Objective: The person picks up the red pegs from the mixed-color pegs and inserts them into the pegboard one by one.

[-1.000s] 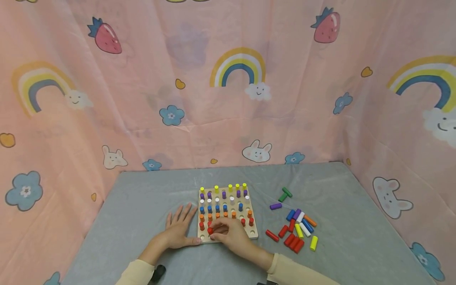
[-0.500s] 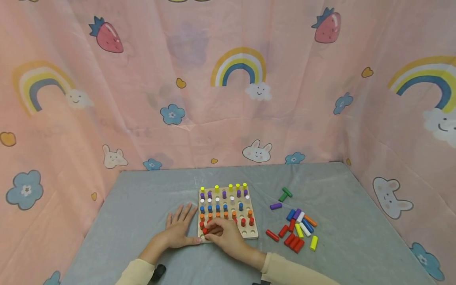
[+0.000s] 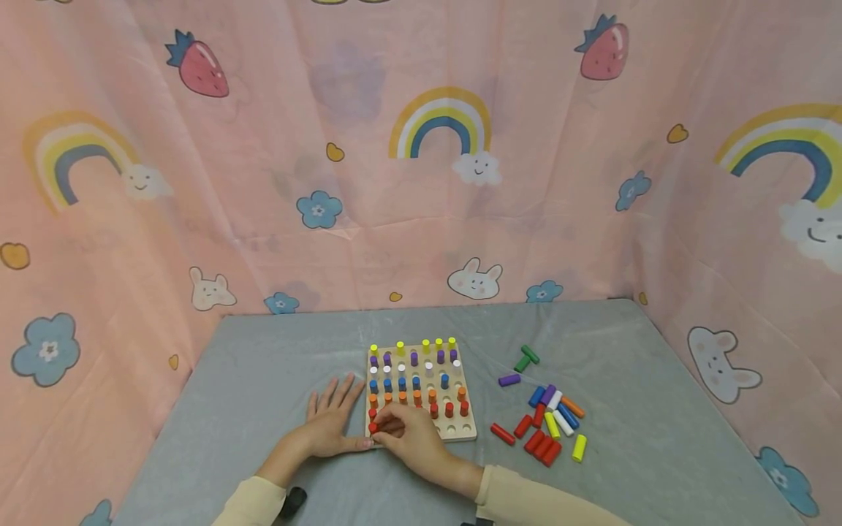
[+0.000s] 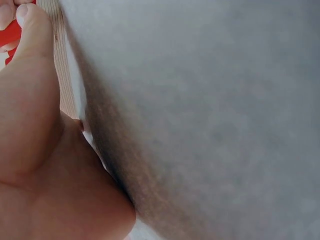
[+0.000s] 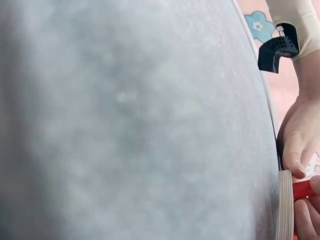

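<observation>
My right hand (image 3: 419, 444) pinches a red peg (image 3: 373, 428) between thumb and fingers. The peg stands upright at the front-left corner hole of the wooden pegboard (image 3: 462, 434); how deep it sits I cannot tell. In the right wrist view the red peg (image 5: 302, 189) meets the board's face, with fingers around its outer end. My left hand (image 3: 327, 431) lies with its fingers spread on the grey cloth left of the board, its thumb touching the front-left corner. Rows of yellow, purple, white, blue, orange and red pegs stand in the board, some partly hidden behind my right hand.
Several loose pegs lie on the cloth right of the board, among them red pegs (image 3: 542, 448), a yellow peg (image 3: 579, 448) and green pegs (image 3: 526, 359). A grey cloth (image 3: 276, 365) covers the table. Pink patterned curtains (image 3: 395, 219) enclose the back and sides.
My right hand has moved left along the board's front row with the red peg, to the front-left corner. The left hand has stayed in place.
</observation>
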